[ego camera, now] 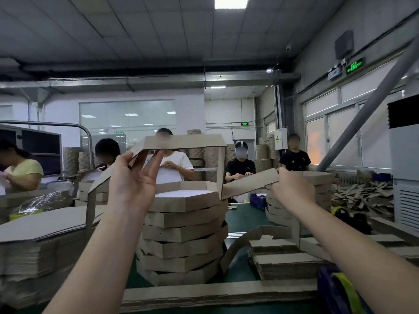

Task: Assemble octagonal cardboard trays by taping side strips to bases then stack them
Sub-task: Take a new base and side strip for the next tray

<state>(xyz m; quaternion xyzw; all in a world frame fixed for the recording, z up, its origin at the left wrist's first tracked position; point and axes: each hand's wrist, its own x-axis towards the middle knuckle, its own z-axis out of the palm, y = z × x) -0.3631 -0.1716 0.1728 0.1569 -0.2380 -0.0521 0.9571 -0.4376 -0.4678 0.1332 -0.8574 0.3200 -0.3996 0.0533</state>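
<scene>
Head view: left grip (133, 180) pinches side strip (181, 141); right grip (292, 186) apparently clasps its other end, above tray stack (186, 223).

Grey-brown creased cardboard side strip (186, 141), 12 o'clock: plain kraft tone throughout.
Stack of octagonal cardboard trays (183, 234), centre: dull brown walls; top tray floor white.
Flat table surface (240, 216), 3 o'clock of the stack: dark green.
Plastic object (333, 291), 5 o'clock: dark blue, yellow band.
Rectangular exit sign (354, 65), 2 o'clock: lit green.
</scene>
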